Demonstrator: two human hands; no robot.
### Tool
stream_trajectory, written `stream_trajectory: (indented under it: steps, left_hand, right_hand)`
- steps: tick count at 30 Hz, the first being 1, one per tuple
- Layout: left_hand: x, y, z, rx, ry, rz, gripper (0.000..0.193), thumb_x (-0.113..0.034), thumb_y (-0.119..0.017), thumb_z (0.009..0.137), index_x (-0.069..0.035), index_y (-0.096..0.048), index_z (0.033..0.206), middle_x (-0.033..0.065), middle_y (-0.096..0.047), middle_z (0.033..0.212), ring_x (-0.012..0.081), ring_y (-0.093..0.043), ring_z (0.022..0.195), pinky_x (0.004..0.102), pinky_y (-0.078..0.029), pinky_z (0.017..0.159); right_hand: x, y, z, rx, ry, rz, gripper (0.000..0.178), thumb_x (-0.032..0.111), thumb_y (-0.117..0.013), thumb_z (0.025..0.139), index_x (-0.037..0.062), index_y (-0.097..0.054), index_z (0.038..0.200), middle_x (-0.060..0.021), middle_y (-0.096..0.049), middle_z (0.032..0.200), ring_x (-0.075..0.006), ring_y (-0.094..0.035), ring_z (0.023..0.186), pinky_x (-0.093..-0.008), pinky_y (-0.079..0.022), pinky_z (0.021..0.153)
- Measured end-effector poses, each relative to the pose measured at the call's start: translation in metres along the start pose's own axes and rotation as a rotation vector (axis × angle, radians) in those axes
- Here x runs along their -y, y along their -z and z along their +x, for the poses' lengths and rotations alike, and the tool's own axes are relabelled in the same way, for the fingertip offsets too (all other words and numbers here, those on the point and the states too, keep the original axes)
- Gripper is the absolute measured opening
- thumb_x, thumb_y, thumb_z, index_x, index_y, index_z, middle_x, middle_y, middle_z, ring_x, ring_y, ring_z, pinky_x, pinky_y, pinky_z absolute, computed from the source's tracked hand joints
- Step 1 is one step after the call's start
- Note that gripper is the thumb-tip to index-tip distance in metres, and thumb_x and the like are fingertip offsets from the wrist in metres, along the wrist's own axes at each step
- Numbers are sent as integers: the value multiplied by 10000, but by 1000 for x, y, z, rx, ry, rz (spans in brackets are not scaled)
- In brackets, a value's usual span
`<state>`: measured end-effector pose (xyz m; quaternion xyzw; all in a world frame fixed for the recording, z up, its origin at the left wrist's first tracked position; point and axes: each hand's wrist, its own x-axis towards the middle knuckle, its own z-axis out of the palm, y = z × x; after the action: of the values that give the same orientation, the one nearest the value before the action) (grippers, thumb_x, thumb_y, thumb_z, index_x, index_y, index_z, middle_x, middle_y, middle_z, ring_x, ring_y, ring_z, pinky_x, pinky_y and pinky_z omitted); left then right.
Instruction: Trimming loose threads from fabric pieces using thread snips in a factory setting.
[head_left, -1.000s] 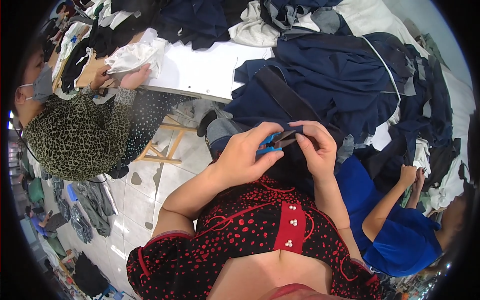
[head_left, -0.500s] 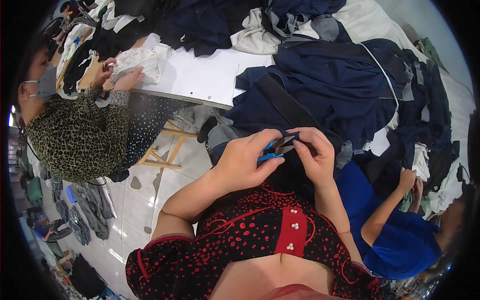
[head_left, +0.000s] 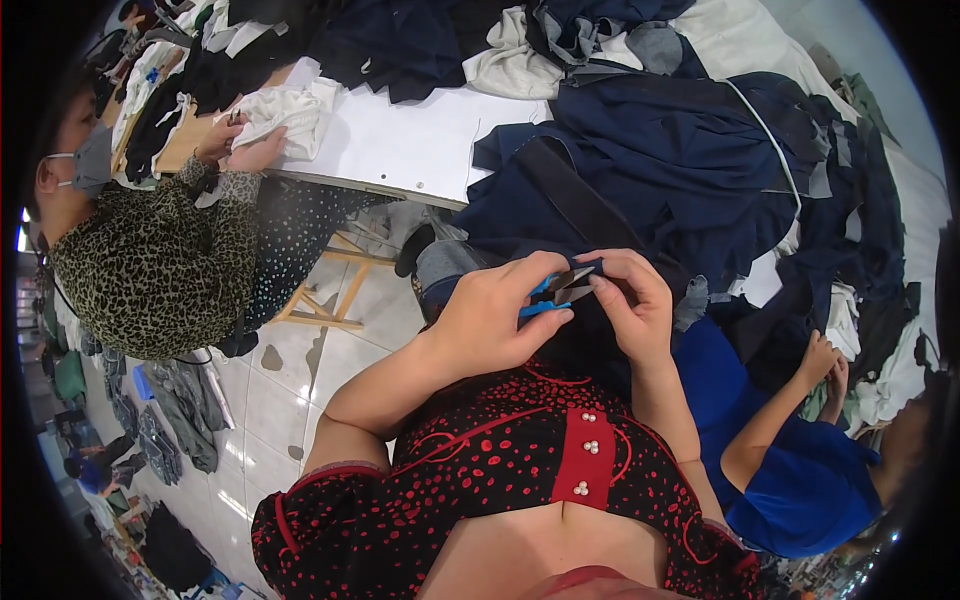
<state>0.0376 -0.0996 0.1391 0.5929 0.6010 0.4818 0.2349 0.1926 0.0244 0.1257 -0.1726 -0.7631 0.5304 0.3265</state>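
My left hand (head_left: 497, 308) is closed on small blue-handled thread snips (head_left: 545, 311), whose two metal blades stand apart and point toward my other hand. Just right of the blades, my right hand (head_left: 637, 308) pinches an edge of dark navy cloth (head_left: 600, 265) between thumb and fingers. The blade tips are close to the right thumb; whether they touch the cloth I cannot tell. More of the navy cloth spreads over the table beyond my hands, with a darker band (head_left: 575, 190) lying across it.
A white tabletop (head_left: 400, 140) shows at far left, above a wooden stool (head_left: 335, 290). A person in a patterned top (head_left: 150, 270) handles white cloth (head_left: 290, 118) at left. Another in blue (head_left: 810, 485) works at right. A white cord (head_left: 768, 145) crosses the navy pile.
The snips and both my hands have shifted very slightly, and the blades show a little more plainly. The person at left has moved their hands slightly on the white cloth.
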Motion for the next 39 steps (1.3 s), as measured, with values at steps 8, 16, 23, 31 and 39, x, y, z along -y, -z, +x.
stream_trajectory:
  steps: [8,16,23,31,39]
  left_hand:
    - [5,-4,2,-66,-88,111,372,-100,-684,772,-7,-528,1097,122,-613,921,212,-618,743,288,-490,644]
    - [5,-4,-2,100,307,-509,359,-130,-660,794,-18,-498,1094,136,-610,908,228,-608,764,306,-477,676]
    - [4,-8,1,-75,-62,32,372,-105,-691,758,-11,-518,1074,116,-593,878,194,-585,717,276,-473,641]
    - [10,-3,2,48,93,-255,390,-126,-688,772,-7,-515,1100,111,-592,880,181,-576,735,271,-462,695]
    - [6,-6,2,-13,16,-45,404,-122,-700,759,8,-517,1096,136,-606,913,237,-616,727,295,-485,652]
  right_hand:
    - [-2,-1,-2,-3,-51,-3,47,-26,-594,811,-28,-603,857,-122,-654,971,-134,-602,804,-229,-468,686]
    - [-3,2,-4,38,54,-55,72,-27,-583,817,-36,-600,886,-160,-640,1006,-185,-595,903,-265,-462,776]
    - [-3,-1,-2,-5,47,-20,44,-32,-599,800,-32,-602,844,-155,-659,970,-206,-624,860,-281,-484,748]
    - [-10,-2,-1,-22,41,-16,37,-21,-605,801,-35,-597,834,-162,-658,964,-210,-624,861,-275,-478,746]
    - [-12,-2,-2,-52,96,-101,64,-53,-617,770,-28,-594,824,-159,-662,969,-207,-626,832,-274,-483,718]
